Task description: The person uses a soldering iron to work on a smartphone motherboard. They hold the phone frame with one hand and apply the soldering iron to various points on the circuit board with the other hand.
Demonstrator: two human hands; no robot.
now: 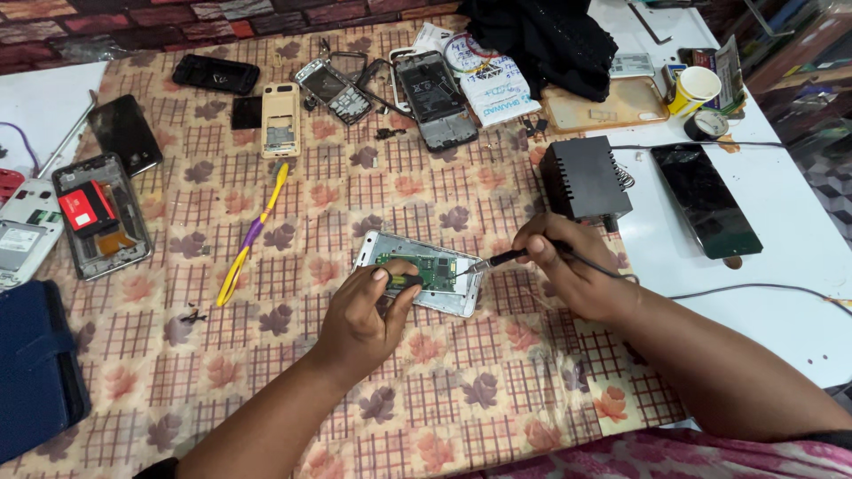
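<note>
An opened phone [419, 272] with a silver frame and a bare green circuit board lies on the patterned cloth at the centre. My left hand [364, 315] rests on its near edge and pinches a small dark part against the board. My right hand [564, 266] grips a thin black soldering iron [506, 259] like a pen. Its tip touches the right end of the board, and its cord trails off to the right.
A black power box [583, 177] stands just behind my right hand. A dark phone screen [706, 200] lies on the white table at right. Yellow-purple tweezers [251, 235], several dismantled phones [98, 213], a paper cup [692, 89] and a blue case [35, 364] surround the work.
</note>
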